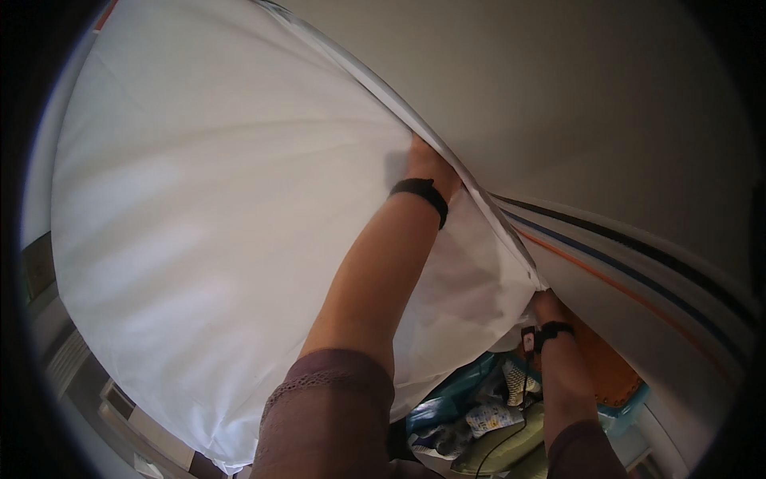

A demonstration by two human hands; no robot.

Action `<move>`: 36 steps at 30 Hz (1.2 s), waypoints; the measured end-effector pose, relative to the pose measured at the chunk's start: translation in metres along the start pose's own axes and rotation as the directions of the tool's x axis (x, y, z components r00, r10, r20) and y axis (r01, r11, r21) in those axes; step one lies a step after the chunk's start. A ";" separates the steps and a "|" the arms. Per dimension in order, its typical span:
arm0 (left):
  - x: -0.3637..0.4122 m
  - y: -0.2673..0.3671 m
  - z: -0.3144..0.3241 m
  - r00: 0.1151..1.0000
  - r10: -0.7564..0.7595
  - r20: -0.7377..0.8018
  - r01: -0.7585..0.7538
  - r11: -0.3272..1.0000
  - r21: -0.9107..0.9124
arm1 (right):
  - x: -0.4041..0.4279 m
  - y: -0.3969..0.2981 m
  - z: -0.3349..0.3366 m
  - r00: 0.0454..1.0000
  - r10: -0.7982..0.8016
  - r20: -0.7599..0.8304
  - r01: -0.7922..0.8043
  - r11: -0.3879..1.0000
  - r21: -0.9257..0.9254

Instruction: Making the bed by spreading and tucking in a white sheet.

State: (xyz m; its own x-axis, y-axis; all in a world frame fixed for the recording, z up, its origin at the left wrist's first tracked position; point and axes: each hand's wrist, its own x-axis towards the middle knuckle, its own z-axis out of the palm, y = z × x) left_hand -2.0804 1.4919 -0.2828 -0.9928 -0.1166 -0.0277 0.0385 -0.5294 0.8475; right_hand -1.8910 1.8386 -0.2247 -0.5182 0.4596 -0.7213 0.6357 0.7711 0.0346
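Note:
A large white fabric cover [197,227] spreads across the left and middle of the view, its long folded edge running diagonally against a pale wall. At that edge is my left hand [434,158], its fingers hidden behind the fold; a black band circles the wrist. Lower right, my right hand [544,302] is at the bottom corner of the same edge, mostly covered by the fabric. A black strap with a small device and a thin cable is on the right wrist. Whether the fingers grip the cloth is hidden.
Black, blue and orange stripes or cords [574,257] run along the pale wall at the right. Below lie a green cushion-like item [502,449], a teal shiny item [449,395], a patterned cloth or packet [492,418] and a brown studded piece [604,365].

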 end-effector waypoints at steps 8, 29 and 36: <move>0.019 0.013 -0.013 0.929 -0.360 -0.089 0.317 0.895 -0.313 | -0.021 -0.019 0.022 0.965 0.028 -0.261 0.033 0.974 0.224; 0.033 0.103 -0.049 0.938 -0.319 0.139 -0.276 -0.440 0.855 | -0.094 -0.098 0.023 0.712 -0.497 -0.496 0.583 0.812 0.022; 0.057 0.062 -0.038 0.895 -0.441 -0.058 -0.147 -0.416 0.897 | -0.039 -0.069 0.019 0.927 -0.339 -0.159 0.367 0.905 0.213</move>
State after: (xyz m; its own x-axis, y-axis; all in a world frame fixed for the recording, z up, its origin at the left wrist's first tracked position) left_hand -2.1306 1.4201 -0.2516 -0.8994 0.0807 -0.4295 0.0283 0.9915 0.1272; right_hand -1.9038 1.7594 -0.2121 -0.7869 0.2348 -0.5707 0.5071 0.7729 -0.3813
